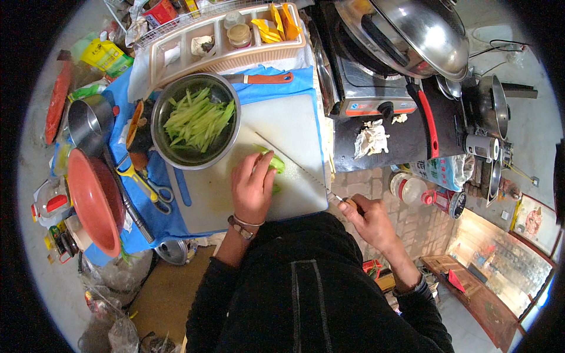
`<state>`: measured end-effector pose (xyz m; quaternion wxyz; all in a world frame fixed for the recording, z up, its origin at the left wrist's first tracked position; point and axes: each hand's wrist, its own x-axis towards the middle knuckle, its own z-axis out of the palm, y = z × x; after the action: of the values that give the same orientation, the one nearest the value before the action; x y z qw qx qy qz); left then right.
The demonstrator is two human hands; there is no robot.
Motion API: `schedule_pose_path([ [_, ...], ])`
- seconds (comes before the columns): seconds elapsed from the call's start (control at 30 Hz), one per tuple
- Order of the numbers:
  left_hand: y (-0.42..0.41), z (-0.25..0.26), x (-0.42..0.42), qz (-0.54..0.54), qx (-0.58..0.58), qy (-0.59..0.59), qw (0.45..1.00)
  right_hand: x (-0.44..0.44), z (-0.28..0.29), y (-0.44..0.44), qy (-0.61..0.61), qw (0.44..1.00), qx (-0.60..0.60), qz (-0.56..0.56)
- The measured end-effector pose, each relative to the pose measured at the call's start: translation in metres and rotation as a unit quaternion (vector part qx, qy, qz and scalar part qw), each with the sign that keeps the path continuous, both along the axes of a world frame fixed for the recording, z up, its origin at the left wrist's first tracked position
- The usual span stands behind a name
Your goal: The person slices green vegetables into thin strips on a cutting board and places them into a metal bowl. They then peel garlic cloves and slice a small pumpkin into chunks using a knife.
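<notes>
A white cutting board (295,119) lies before me on a blue cloth. My left hand (254,183), fingers bent, presses on green vegetable pieces (277,164) near the board's middle; part of them is hidden beneath the fingers. In my right hand (368,220) is the handle of a kitchen knife (295,162). Its blade is seen edge-on and slants over the board, just right of the vegetable. A steel bowl (196,164) at the board's far left corner holds many cut green strips (198,119).
Behind the bowl lies another knife with a brown handle (269,78), below a compartment tray (220,57). Yellow-handled scissors (143,183), a ladle (90,117) and a pink basin (95,203) are at left. A gas stove (375,97) with a wok lid (428,35) stands at right.
</notes>
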<state>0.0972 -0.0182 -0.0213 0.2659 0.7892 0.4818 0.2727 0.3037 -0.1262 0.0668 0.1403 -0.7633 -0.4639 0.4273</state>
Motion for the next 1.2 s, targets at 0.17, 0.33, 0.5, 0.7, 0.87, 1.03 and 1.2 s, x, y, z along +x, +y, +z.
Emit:
schedule_pose_path([
  [0.17, 0.011, -0.004, 0.003, -0.042, -0.057, 0.015, 0.997, 0.001, 0.0, -0.002, 0.013, 1.0, 0.0, -0.025],
  [0.33, 0.022, -0.015, -0.003, -0.094, -0.054, -0.06, 0.992, -0.002, -0.002, -0.008, 0.005, 0.999, 0.0, -0.036],
  [0.5, 0.013, -0.008, -0.02, -0.102, 0.006, -0.014, 0.995, -0.006, 0.004, -0.01, 0.02, 0.999, 0.0, -0.04],
  [0.7, 0.005, 0.002, -0.009, -0.104, 0.004, 0.022, 0.994, -0.009, -0.001, -0.01, -0.01, 1.0, 0.015, -0.023],
  [0.87, 0.002, -0.006, -0.016, -0.107, 0.012, 0.027, 0.994, -0.01, 0.004, -0.01, -0.049, 0.998, 0.005, 0.035],
  [1.03, 0.001, -0.007, -0.016, -0.097, 0.032, 0.021, 0.995, -0.013, 0.005, -0.01, -0.043, 0.999, 0.018, 0.022],
  [1.2, -0.001, -0.008, -0.017, -0.092, 0.037, 0.023, 0.995, -0.016, 0.005, -0.01, -0.057, 0.998, 0.009, 0.03],
])
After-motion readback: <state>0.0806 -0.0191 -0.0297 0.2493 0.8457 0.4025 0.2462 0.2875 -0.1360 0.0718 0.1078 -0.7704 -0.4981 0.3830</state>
